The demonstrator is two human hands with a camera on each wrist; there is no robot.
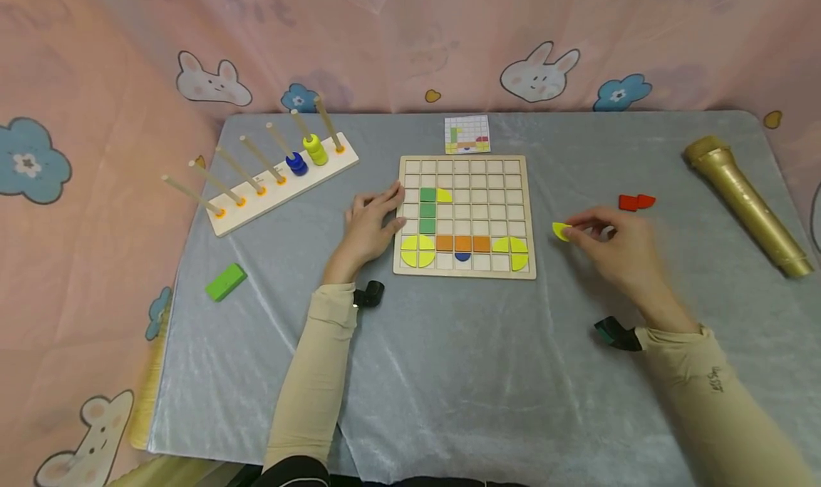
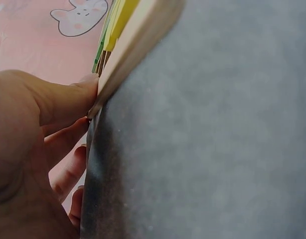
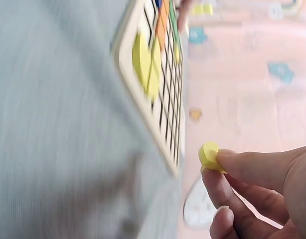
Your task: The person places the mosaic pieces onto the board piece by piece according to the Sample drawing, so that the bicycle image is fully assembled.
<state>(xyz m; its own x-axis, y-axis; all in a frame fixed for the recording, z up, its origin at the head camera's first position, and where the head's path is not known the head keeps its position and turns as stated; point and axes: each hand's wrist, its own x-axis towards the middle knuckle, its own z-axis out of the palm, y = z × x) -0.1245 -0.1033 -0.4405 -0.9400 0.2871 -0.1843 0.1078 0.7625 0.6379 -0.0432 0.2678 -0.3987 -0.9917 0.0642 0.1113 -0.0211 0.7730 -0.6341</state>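
Beyond the right side of the wooden grid board (image 1: 490, 182), my right hand (image 1: 618, 252) pinches a yellow rounded piece (image 3: 209, 155) between thumb and fingers, raised over the cloth. My left hand (image 1: 372, 223) rests at the board's left edge, thumb and fingertips against the rim. On the board, yellow quarter-circles form a full disc (image 1: 417, 251) at lower left. More yellow quarter-circles (image 1: 519, 245) sit at lower right, around an unfilled square. Between them runs a row of orange squares (image 1: 462, 244) above a blue half-circle (image 1: 462, 257). Green squares (image 1: 427, 209) stand in a column beside another yellow quarter-circle (image 1: 443, 195).
A small pattern card (image 1: 467, 134) lies behind the board. Two red pieces (image 1: 628, 202) are past my right hand, with a gold microphone (image 1: 747, 205) farther right. At left are a peg stand (image 1: 282, 187) with blue and yellow rings and a green block (image 1: 226, 282).
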